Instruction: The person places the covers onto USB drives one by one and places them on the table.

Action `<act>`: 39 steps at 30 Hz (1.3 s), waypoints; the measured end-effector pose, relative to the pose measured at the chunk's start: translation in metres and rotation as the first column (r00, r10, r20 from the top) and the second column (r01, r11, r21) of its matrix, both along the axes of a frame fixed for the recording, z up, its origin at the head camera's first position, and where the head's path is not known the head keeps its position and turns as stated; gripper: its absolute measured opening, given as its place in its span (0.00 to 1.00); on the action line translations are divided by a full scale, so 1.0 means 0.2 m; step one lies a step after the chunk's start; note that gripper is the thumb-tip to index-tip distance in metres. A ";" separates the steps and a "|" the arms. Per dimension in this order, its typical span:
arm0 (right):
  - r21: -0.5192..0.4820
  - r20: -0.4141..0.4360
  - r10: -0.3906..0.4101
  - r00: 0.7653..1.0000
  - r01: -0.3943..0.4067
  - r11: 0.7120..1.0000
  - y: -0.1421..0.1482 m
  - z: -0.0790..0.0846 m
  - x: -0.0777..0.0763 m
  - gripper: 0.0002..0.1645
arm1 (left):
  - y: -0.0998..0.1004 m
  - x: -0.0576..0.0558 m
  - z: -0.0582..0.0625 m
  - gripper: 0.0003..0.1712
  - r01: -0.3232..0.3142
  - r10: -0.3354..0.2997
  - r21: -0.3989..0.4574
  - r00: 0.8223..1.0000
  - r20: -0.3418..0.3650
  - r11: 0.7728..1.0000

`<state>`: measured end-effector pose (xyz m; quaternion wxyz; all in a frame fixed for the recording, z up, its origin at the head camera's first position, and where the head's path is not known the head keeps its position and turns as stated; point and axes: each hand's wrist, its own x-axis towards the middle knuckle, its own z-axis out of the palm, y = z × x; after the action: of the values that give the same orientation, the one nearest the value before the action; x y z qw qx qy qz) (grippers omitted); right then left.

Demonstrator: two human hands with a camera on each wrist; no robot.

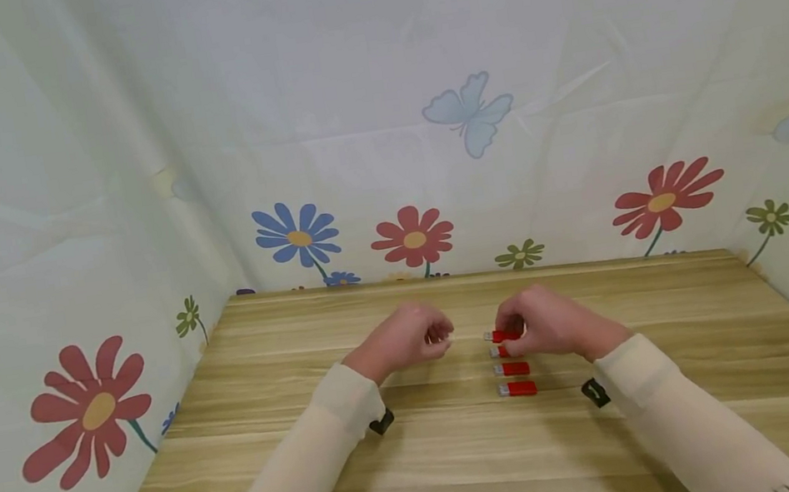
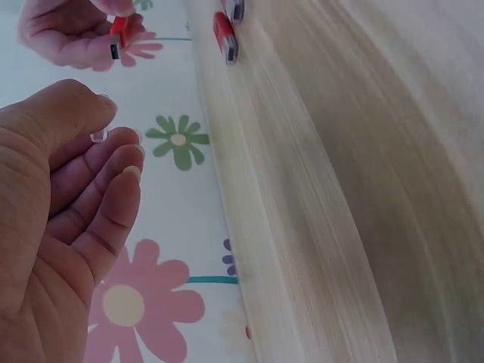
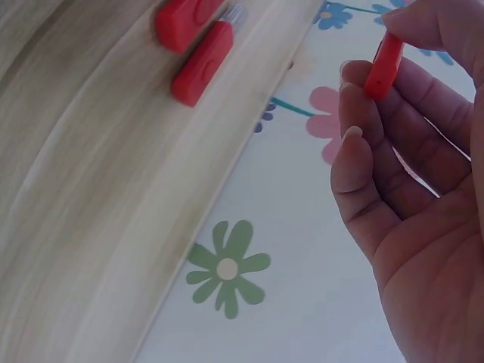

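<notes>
My right hand (image 1: 553, 325) pinches a red USB stick (image 3: 384, 66) between thumb and fingertips, its metal plug pointing left. In the head view, three more red USB sticks lie in a column on the wooden table: one (image 1: 498, 352) partly hidden by the right hand, one (image 1: 512, 369) below it, and the nearest (image 1: 518, 388). Left of the column, my left hand (image 1: 411, 336) is raised with curled fingers. The left wrist view shows a small clear piece (image 2: 99, 136), perhaps a cap, between that thumb and index finger; most of it is hidden.
The wood-grain table (image 1: 433, 467) stretches around both hands. A pale cloth (image 1: 363, 133) printed with flowers and a butterfly hangs behind the table's far edge and along its sides. Dark wrist devices sit under the left cuff (image 1: 355, 398) and the right cuff (image 1: 635, 372).
</notes>
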<state>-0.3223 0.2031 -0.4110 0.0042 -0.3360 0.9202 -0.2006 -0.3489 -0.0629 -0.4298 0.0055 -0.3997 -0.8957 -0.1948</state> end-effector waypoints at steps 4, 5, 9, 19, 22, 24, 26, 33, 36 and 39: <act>-0.007 -0.011 0.020 1.000 -0.020 1.000 -0.02 0.02 0.03 0.04 | 0.00 0.03 0.01 0.09 0.023 -0.023 0.000 1.000 -0.013 1.000; -0.008 -0.013 0.020 1.000 -0.020 1.000 -0.02 0.03 0.04 0.04 | 0.00 0.04 0.02 0.08 0.032 -0.032 0.002 0.999 -0.020 1.000; -0.024 -0.006 0.024 1.000 -0.024 0.999 -0.04 0.04 0.07 0.04 | 0.01 0.07 0.03 0.06 0.051 -0.051 0.007 0.998 -0.025 0.999; -0.053 -0.001 0.056 0.998 -0.056 0.997 -0.06 0.07 0.12 0.04 | 0.00 0.10 0.01 0.04 0.020 -0.024 0.062 0.998 0.058 0.998; -0.063 -0.010 0.071 0.997 -0.071 0.995 -0.07 0.07 0.13 0.04 | -0.01 0.11 0.00 0.04 0.026 -0.033 0.094 0.997 0.074 0.995; -0.071 -0.006 0.080 0.997 -0.080 0.994 -0.07 0.07 0.13 0.04 | -0.01 0.11 0.00 0.03 0.032 -0.041 0.109 0.996 0.085 0.994; -0.076 -0.002 0.087 0.996 -0.087 0.993 -0.07 0.06 0.13 0.04 | -0.01 0.11 0.01 0.03 0.039 -0.049 0.116 0.995 0.091 0.992; -0.094 -0.005 0.113 0.994 -0.113 0.989 -0.08 0.06 0.15 0.04 | -0.01 0.14 0.02 0.03 0.053 -0.069 0.149 0.992 0.109 0.987; -0.106 -0.019 0.130 0.991 -0.131 0.986 -0.08 0.05 0.15 0.04 | -0.01 0.15 0.02 0.04 0.050 -0.071 0.163 0.990 0.125 0.985; -0.116 -0.031 0.142 0.989 -0.144 0.983 -0.09 0.05 0.16 0.05 | -0.01 0.16 0.02 0.04 0.052 -0.077 0.177 0.988 0.137 0.983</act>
<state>-0.2909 0.1860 -0.4015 -0.0115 -0.4032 0.8802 -0.2502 -0.3177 -0.0650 -0.4258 -0.0307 -0.4114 -0.8600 -0.3003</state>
